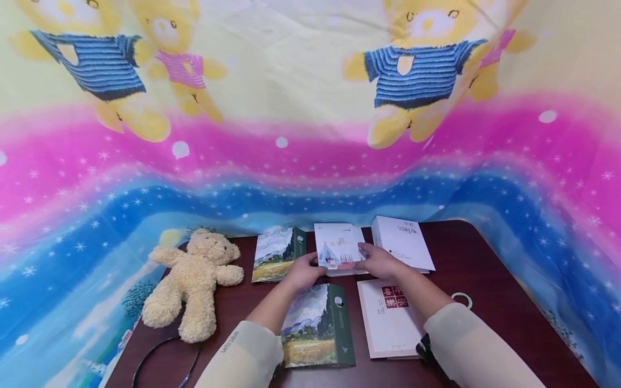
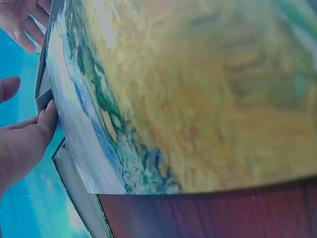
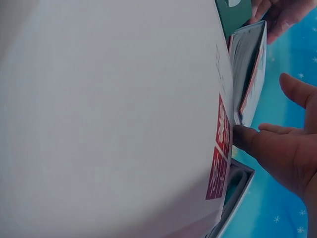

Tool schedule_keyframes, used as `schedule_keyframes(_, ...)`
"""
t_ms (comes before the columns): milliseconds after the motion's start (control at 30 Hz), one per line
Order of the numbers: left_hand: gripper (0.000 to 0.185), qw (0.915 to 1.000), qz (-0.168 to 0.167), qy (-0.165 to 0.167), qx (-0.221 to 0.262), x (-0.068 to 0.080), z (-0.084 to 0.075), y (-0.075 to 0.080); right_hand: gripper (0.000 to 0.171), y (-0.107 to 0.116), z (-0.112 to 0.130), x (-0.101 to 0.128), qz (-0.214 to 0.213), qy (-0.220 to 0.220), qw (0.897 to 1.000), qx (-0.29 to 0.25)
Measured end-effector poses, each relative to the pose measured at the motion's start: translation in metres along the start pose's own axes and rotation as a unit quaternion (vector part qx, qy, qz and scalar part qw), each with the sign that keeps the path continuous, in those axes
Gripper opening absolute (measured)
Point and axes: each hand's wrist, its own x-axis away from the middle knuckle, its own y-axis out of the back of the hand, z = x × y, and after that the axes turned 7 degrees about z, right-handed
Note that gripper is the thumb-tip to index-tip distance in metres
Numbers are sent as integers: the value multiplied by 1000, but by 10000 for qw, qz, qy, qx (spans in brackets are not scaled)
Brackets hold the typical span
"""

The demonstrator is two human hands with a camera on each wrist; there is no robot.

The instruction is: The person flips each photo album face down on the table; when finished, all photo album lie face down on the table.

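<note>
At the back middle of the table lies a thick white photo album (image 1: 339, 245) with a small tent picture on its cover. My left hand (image 1: 305, 271) touches its left side near the front corner. Opposite, my right hand (image 1: 383, 261) has its fingers along the right edge, thumb near the front corner. In the left wrist view, the left hand (image 2: 25, 148) has its fingertips right at the album's edge. The right wrist view shows the right hand (image 3: 287, 144) with thumb and fingers spread apart beside the album (image 3: 246, 69). Covers close to the cameras hide part of both wrist views.
Landscape-covered albums lie at left (image 1: 276, 253) and front (image 1: 312, 326). Another white album (image 1: 405, 245) is at back right; a white one with red characters (image 1: 388, 323) lies under my right forearm. A teddy bear (image 1: 196, 280), black loop (image 1: 140, 358) and pale green ring (image 1: 468, 296) flank them.
</note>
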Motion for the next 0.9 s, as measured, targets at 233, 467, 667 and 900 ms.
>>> schedule_keyframes(233,67,9994,-72,-52,328,0,2,3,85,-3,3,-4,215,34,9995,-239)
schedule_keyframes(467,66,9988,-292,-41,397,3,0,7,84,-3,5,-9,213,88,9988,-437)
schedule_keyframes(667,65,9961,-254,-152,829,5,1,9,83,-4,5,-9,287,73,9965,-787)
schedule_keyframes(900,74,9834,109,-390,1769,7,0,12,88,-8,8,-8,321,56,9915,-1262)
